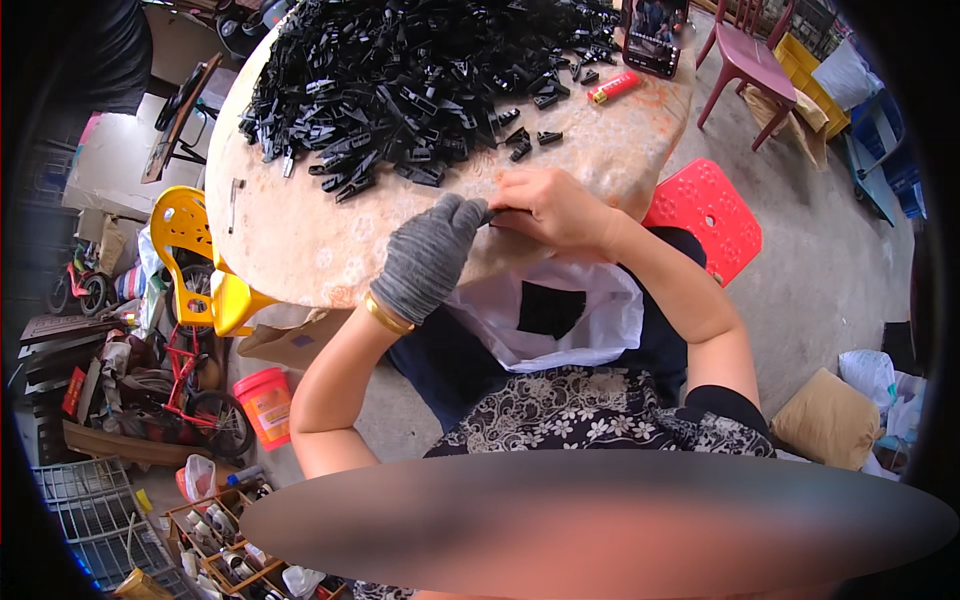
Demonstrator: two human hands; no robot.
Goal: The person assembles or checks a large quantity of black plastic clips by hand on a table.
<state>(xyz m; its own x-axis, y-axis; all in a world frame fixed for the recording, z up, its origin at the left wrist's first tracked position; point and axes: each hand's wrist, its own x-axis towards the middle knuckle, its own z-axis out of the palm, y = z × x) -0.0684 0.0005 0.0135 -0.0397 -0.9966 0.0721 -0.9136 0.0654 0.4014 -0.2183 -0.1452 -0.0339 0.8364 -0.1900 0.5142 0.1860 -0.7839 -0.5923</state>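
My left hand [425, 258], in a grey knit glove, is closed in a pinch at the near edge of the round table [290, 240]. Bare and also pinching, my right hand [550, 205] meets it from the right. Between the fingertips of both is a small black plastic clip [489, 216], mostly hidden by the fingers. Beyond them a large heap of black plastic clips [400, 85] covers the far part of the table, with a few loose clips [520, 143] at its near right side. An opened white plastic bag [612, 318] lies on my lap, with a black mass inside.
A red lighter [613, 87] and an upright phone [655, 42] are at the table's far right. A small metal tool [234, 205] lies at its left edge. Around it stand a red stool [710, 220], a yellow chair [185, 245] and a red bucket [265, 408].
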